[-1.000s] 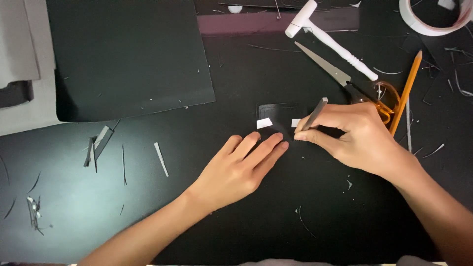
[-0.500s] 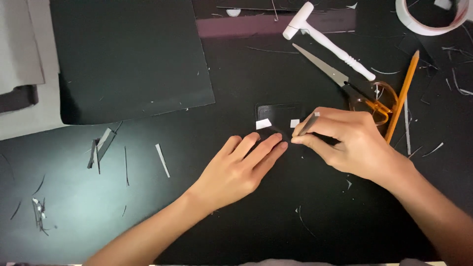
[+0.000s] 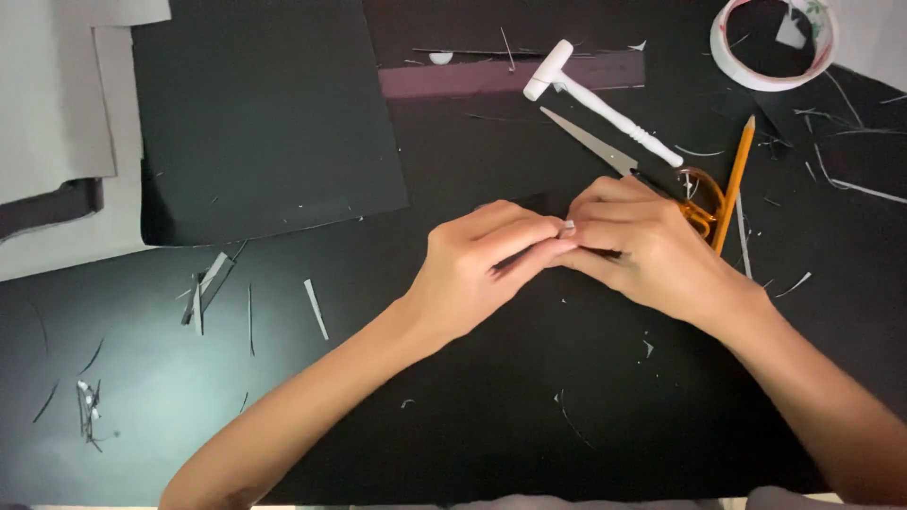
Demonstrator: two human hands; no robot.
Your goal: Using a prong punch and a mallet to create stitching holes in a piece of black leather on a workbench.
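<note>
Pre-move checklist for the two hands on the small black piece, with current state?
1. Left hand and right hand both on the small black piece: ok.
2. Piece visible enough to check alignment: cannot tell, fingers cover it.
3. Scissors apart from both hands: not ok, right hand overlaps their orange handles.
4. Pencil apart from the hands: ok.
5. White hammer untouched: ok.

The hands (image 3: 567, 250) hid most of the small dark piece (image 3: 515, 203) pinched between them, the right one covered part of the scissors (image 3: 704, 203), and the top edge cut off the tape roll (image 3: 732, 66).
</note>
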